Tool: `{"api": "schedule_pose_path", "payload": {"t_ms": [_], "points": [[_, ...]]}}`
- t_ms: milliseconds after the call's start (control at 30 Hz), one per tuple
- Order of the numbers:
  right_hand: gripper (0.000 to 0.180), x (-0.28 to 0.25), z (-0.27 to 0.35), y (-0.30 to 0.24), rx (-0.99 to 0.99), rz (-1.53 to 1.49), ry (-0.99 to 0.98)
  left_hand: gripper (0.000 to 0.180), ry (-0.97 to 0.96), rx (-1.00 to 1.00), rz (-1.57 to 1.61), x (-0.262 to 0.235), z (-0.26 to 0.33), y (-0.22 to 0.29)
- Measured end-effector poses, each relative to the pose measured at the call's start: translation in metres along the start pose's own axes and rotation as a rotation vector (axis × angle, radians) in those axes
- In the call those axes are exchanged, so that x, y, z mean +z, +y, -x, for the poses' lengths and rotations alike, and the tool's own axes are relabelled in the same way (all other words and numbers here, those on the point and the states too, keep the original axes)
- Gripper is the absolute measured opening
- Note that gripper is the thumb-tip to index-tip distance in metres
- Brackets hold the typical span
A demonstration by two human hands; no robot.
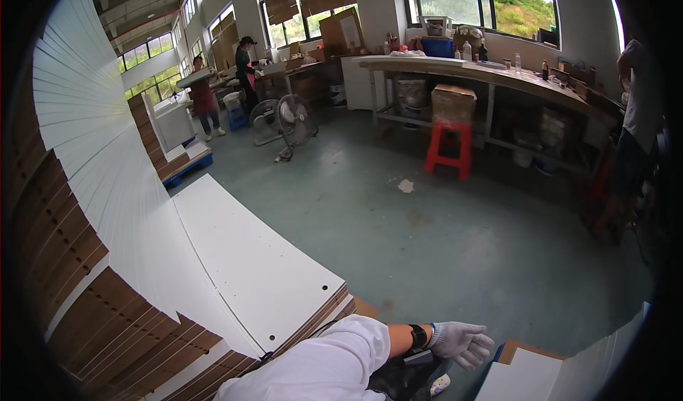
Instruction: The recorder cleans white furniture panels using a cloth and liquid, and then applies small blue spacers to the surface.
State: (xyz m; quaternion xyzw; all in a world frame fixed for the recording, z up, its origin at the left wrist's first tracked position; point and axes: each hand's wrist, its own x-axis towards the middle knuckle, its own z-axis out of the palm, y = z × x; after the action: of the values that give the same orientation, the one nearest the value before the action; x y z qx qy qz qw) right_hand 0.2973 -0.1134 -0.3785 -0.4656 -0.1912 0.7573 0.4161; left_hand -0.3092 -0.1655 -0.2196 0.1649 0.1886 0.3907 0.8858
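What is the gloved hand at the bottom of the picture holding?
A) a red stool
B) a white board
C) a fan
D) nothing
D: the hand in the white glove hangs over the green floor with fingers loosely spread, touching neither the stack of white boards nor the white sheet beside it.

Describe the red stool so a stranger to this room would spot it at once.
Start at the long workbench that runs under the windows along the far wall. The red plastic stool stands on the green floor at its front edge, below a brown cardboard box. It is the only bright red, four-legged thing there.
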Motion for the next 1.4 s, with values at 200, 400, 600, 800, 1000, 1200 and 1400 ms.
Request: {"api": "schedule_pose_path", "payload": {"t_ms": [200,400,600,800,1000,1200,1400], "points": [[0.029,-0.005,-0.008,0.003,-0.001,0.016,-0.008,0.048,-0.018,0.008,0.010,0.000,-0.002,-0.002],[0.028,-0.012,-0.014,0.009,-0.010,0.028,-0.013,0.046,-0.043,0.003,0.016,0.007,0.000,-0.002],[0.027,-0.017,-0.019,0.015,-0.016,0.033,-0.020,0.045,-0.048,0.021,-0.001,0.012,0.002,-0.003],[0.026,-0.024,-0.024,0.018,-0.018,0.042,-0.023,0.044,-0.066,0.024,-0.010,0.012,0.001,-0.003],[0.026,-0.029,-0.029,0.022,-0.020,0.057,-0.029,0.044,-0.056,0.026,-0.018,0.012,0.000,-0.004],[0.025,-0.035,-0.033,0.026,-0.027,0.064,-0.029,0.044,-0.058,0.017,-0.006,0.013,-0.001,-0.004],[0.024,-0.043,-0.032,0.029,-0.037,0.069,-0.026,0.046,0.000,0.018,-0.037,0.013,-0.002,-0.003]]}}
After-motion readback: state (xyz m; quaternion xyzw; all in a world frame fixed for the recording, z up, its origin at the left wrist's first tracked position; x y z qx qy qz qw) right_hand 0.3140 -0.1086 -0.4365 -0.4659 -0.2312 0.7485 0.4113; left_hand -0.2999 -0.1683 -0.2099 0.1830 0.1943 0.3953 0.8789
